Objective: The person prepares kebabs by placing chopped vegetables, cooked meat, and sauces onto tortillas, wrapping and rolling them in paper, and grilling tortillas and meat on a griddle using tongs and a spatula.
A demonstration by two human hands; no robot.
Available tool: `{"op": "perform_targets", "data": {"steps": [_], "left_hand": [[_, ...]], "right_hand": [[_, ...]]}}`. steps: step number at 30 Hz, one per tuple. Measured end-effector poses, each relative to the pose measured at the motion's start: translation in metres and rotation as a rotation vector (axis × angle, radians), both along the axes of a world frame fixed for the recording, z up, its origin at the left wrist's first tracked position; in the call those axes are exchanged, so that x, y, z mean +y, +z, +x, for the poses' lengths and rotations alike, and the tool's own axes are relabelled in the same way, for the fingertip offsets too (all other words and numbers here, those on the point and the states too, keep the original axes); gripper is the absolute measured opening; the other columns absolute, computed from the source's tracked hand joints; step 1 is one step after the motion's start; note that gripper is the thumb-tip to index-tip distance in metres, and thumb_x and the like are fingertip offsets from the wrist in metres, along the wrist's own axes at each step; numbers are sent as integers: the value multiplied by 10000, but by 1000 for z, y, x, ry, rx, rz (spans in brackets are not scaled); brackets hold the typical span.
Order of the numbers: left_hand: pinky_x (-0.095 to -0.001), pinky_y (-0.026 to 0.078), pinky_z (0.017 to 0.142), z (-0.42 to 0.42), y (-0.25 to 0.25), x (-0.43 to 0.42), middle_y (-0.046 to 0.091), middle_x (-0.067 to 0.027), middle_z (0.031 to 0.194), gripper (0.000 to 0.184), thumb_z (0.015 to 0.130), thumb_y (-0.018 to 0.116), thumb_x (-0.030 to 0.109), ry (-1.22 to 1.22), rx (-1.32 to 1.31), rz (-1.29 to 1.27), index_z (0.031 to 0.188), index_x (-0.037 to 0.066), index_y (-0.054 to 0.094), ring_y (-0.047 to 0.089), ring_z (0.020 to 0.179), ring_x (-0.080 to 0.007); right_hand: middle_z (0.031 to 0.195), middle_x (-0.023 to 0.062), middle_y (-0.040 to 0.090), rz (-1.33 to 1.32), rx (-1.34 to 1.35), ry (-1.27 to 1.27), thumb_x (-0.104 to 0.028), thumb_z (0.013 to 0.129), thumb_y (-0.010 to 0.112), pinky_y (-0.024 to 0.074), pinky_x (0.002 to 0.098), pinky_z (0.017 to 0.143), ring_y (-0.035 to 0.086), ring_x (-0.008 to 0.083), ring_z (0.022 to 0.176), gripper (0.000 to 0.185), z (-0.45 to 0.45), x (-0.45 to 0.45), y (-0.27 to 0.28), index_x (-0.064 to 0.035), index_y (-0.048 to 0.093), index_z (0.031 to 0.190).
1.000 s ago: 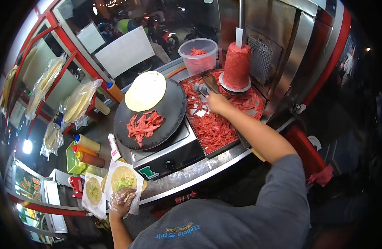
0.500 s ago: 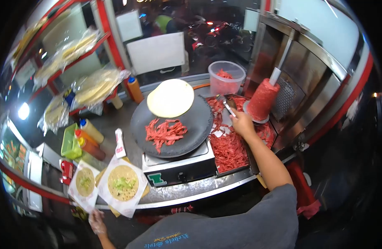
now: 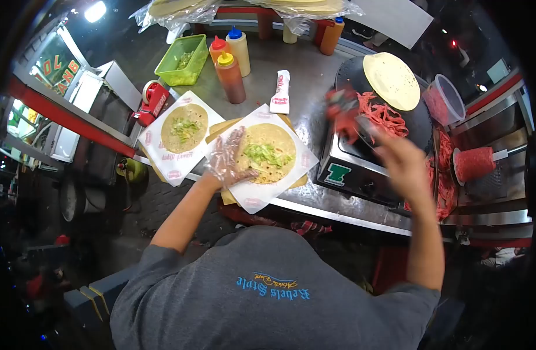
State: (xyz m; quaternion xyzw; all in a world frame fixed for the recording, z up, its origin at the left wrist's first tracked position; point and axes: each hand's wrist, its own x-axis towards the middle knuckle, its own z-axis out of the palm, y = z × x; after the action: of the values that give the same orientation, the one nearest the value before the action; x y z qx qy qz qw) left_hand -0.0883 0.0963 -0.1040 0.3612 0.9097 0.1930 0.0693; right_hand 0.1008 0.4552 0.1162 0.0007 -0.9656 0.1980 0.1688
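My left hand (image 3: 226, 160), in a clear plastic glove, lies with fingers spread at the left edge of a flat tortilla (image 3: 257, 174) topped with shredded lettuce (image 3: 268, 154). This tortilla rests on white printed paper (image 3: 303, 169). A second tortilla (image 3: 173, 135) with lettuce sits on its own paper to the left. My right hand (image 3: 402, 160), smeared by motion, grips metal tongs (image 3: 368, 127) holding reddish meat strips (image 3: 342, 111) over the griddle's left edge. More meat strips (image 3: 384, 116) lie on the round black griddle (image 3: 350, 76), beside a plain tortilla (image 3: 391, 80).
Squeeze bottles (image 3: 230, 79) and a green basket (image 3: 186, 61) stand at the back left. A folded white paper sleeve (image 3: 280, 93) and a red tape dispenser (image 3: 151, 104) lie nearby. Right of the stove are a meat tray (image 3: 445, 181), a clear tub (image 3: 444, 99) and a meat spit (image 3: 475, 164).
The view has turned left. My right hand has brought the tongs from the meat tray across the griddle, now with meat in them. My left hand has moved up onto the nearer tortilla.
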Motion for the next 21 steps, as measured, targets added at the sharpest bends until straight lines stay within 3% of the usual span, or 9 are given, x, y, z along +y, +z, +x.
{"op": "perform_targets", "data": {"steps": [1, 2, 5, 11, 12, 15, 19, 20, 21], "left_hand": [[-540, 125, 1276, -3, -10, 2, 254, -183, 1680, 1302, 669, 777, 760, -16, 22, -41, 1623, 64, 231, 247, 1556, -341], [-582, 69, 1270, -6, -20, 0, 240, -181, 1685, 1338, 653, 743, 807, -26, -14, -15, 1631, 68, 207, 240, 1558, -341], [-612, 87, 1259, -12, -30, -5, 279, -147, 1678, 1297, 668, 751, 783, -70, 9, 33, 1628, 80, 237, 272, 1549, -323], [-611, 162, 1249, -24, -28, -29, 433, -85, 1607, 1055, 735, 810, 624, -258, 104, 223, 1578, 156, 382, 337, 1526, -275], [-556, 268, 1225, -25, -16, -30, 555, -99, 1492, 923, 726, 840, 582, -275, 117, 374, 1493, 181, 519, 454, 1445, -279], [-506, 372, 1164, -21, -17, -19, 641, -97, 1365, 825, 701, 849, 591, -360, 20, 482, 1382, 175, 636, 564, 1323, -280], [-404, 534, 957, -36, -14, 2, 722, -94, 1131, 433, 850, 785, 433, -538, 1, 207, 1168, 142, 746, 677, 1105, -251], [-371, 564, 863, -44, -19, 0, 725, -99, 1045, 313, 905, 744, 361, -603, 114, 313, 1098, 115, 755, 702, 974, -239], [-378, 565, 857, -47, -15, -5, 723, -100, 1043, 313, 901, 752, 349, -567, 77, 318, 1101, 108, 752, 700, 962, -244]], "right_hand": [[889, 119, 698, 78, -107, -8, -105, 936, 662, 576, 393, 732, 700, 322, 797, 372, -13, -35, -11, -217, 718, 1287], [882, 92, 681, 232, -261, 86, -118, 933, 634, 574, 420, 679, 699, 299, 767, 390, -24, -60, -28, -227, 709, 1300], [932, 83, 643, 426, -364, 342, -156, 922, 622, 567, 439, 629, 695, 290, 773, 404, -45, -105, -89, -224, 678, 1316], [992, 99, 675, 222, -347, 145, -243, 870, 759, 564, 423, 675, 686, 305, 824, 510, -14, -107, -82, -137, 628, 1351], [1002, 102, 682, 216, -338, 124, -240, 863, 770, 563, 419, 679, 685, 307, 825, 513, -4, -102, -87, -131, 630, 1345], [997, 102, 699, 210, -311, 73, -243, 867, 772, 561, 415, 684, 689, 306, 835, 485, 9, -98, -100, -109, 642, 1314], [985, 105, 672, 189, -281, 56, -239, 863, 770, 552, 425, 675, 682, 313, 800, 504, 2, -98, -100, -97, 629, 1326], [990, 107, 666, 200, -268, 66, -240, 863, 768, 551, 427, 673, 681, 315, 793, 515, 0, -99, -102, -97, 623, 1336], [995, 108, 659, 210, -252, 76, -241, 864, 767, 550, 429, 671, 680, 316, 786, 526, -1, -100, -102, -97, 616, 1346]]}}
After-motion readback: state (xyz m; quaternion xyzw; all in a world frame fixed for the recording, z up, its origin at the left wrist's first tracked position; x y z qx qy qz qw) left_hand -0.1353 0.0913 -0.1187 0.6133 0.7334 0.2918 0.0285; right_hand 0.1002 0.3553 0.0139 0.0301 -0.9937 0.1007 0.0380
